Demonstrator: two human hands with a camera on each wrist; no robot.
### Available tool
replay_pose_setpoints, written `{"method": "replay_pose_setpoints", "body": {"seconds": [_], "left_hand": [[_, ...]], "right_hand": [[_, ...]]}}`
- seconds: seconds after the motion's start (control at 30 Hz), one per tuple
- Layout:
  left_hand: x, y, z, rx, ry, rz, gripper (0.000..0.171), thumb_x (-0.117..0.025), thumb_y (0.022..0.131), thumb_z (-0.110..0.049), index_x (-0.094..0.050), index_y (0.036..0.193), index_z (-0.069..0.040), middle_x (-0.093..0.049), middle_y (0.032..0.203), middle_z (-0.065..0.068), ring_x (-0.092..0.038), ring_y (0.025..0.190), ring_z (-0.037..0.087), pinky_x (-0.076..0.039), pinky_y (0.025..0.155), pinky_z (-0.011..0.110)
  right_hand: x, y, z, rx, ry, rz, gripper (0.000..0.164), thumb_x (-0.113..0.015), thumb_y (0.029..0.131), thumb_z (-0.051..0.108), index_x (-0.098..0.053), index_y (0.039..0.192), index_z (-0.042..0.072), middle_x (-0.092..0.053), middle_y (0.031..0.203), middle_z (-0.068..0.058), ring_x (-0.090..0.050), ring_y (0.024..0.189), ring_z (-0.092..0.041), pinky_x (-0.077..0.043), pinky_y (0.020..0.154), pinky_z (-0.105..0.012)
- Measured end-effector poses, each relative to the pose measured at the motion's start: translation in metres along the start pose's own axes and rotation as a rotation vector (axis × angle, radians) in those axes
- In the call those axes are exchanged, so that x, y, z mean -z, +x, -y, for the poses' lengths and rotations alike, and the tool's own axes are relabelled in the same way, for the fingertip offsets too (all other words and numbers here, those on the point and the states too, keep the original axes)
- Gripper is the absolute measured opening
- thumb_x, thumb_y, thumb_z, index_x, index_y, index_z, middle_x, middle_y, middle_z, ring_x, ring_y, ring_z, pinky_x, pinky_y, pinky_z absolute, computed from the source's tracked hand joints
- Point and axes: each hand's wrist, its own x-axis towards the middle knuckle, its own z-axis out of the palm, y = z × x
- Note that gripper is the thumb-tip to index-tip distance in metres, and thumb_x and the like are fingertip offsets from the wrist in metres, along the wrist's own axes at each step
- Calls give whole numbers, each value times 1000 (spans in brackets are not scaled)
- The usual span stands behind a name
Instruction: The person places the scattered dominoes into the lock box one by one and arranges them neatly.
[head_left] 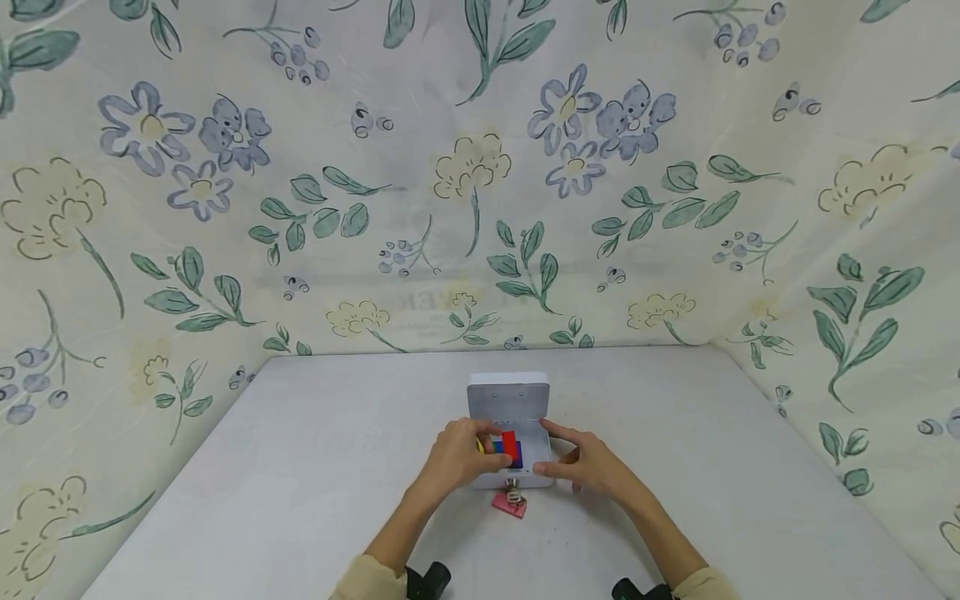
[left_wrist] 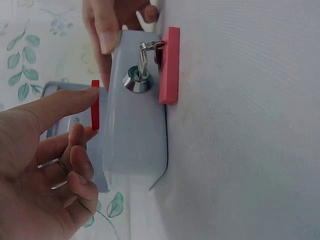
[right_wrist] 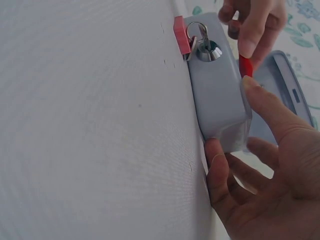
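A small grey metal lockbox (head_left: 536,442) stands on the table with its lid (head_left: 508,402) raised at the back. My left hand (head_left: 453,457) pinches a flat red block (left_wrist: 95,107) between thumb and finger over the box opening. Inside the box lies a blue block (head_left: 519,457), and a bit of yellow and green shows beside the left fingers, mostly covered. With thumb at the front rim and fingers along the right side, my right hand (head_left: 592,462) grips the box. A key sits in the front lock (left_wrist: 137,80), its ring carrying a pink tag (head_left: 510,504).
The white table (head_left: 337,433) spreads to both sides and in front of the box. Behind and at the sides hangs a flower-patterned cloth (head_left: 420,250). Black wrist camera mounts (head_left: 429,581) sit on both forearms.
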Motion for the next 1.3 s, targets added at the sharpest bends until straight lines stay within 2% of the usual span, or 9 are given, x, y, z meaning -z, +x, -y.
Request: {"method": "replay_pose_setpoints", "body": {"seconds": [0.2, 0.5, 0.63, 0.93, 1.13, 1.3], "left_hand": [[-4, 6, 0, -8, -15, -2, 38, -82, 79, -23, -72, 111, -4, -54, 67, -3, -50, 61, 10, -39, 47, 19], [-10, 12, 0, -38, -17, 4, 37, -82, 79, -21, -73, 109, -2, -52, 63, -4, -46, 57, 8, -36, 45, 18], [-12, 14, -1, -54, 3, 2, 37, -82, 79, -21, -73, 110, -2, -51, 64, -4, -46, 58, 7, -36, 47, 17], [-18, 18, 0, -71, -3, 14, 37, -82, 79, -20, -72, 110, -1, -49, 61, -4, -45, 56, 7, -35, 46, 17], [-21, 21, 1, -86, -8, 25, 35, -82, 79, -20, -73, 108, -2, -49, 60, -5, -46, 55, 6, -36, 48, 16], [-24, 24, 0, -101, -7, 33, 35, -82, 79, -19, -73, 109, -2, -49, 59, -5, -45, 55, 6, -37, 49, 16]], "right_hand": [[0, 0, 0, 9, 1, 7, 81, -77, 83, 39, -40, 150, 12, -70, 94, -11, -58, 64, -17, -49, 52, -28], [-1, 0, -1, -2, -2, -4, 81, -77, 82, 38, -41, 150, 14, -68, 111, -15, -57, 61, -16, -50, 53, -28], [-1, 1, 0, -10, -3, -4, 80, -77, 83, 39, -41, 150, 15, -68, 107, -14, -58, 61, -16, -50, 54, -28], [0, 0, -1, -9, 8, -1, 80, -77, 83, 37, -40, 150, 15, -65, 116, -16, -58, 63, -17, -50, 54, -28], [0, 0, -1, -11, 4, 4, 79, -77, 84, 37, -40, 151, 16, -68, 103, -13, -57, 60, -17, -50, 54, -28], [0, 0, 0, -8, 8, 6, 79, -76, 84, 36, -40, 151, 15, -69, 101, -12, -56, 59, -16, -49, 53, -28]]}}
